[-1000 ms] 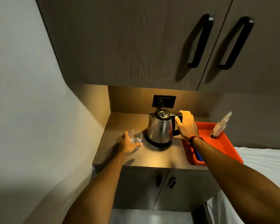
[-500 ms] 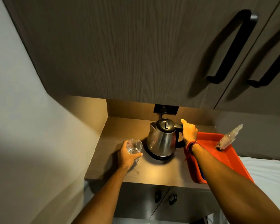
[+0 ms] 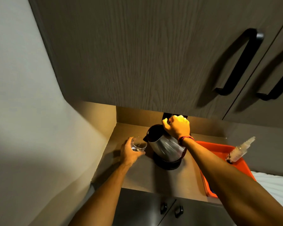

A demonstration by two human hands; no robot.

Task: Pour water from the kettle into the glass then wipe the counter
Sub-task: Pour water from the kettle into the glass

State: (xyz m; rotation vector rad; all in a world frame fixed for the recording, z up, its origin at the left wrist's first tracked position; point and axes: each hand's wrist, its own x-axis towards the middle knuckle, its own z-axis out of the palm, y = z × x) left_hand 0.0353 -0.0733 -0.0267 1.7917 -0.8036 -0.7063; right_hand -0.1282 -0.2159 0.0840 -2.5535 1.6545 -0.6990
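Note:
A steel kettle (image 3: 165,148) with a black lid is tipped to the left above its round black base (image 3: 167,163). My right hand (image 3: 176,126) grips the kettle's handle from above. The spout hangs right over the rim of a clear glass (image 3: 138,144). My left hand (image 3: 130,152) is wrapped around the glass, holding it just left of the kettle over the brown counter (image 3: 142,178). A little water shows in the bottom of the glass.
An orange tray (image 3: 219,149) sits at the counter's right end with a clear spray bottle (image 3: 240,149) leaning in it. Wall cabinets (image 3: 145,54) hang low overhead. A white wall closes the left side. Two cabinet doors with knobs (image 3: 171,208) lie below.
My right hand lifted the kettle off its base and tipped it left toward the glass. My left hand raised the glass to the spout. The camera moved closer under the cabinets.

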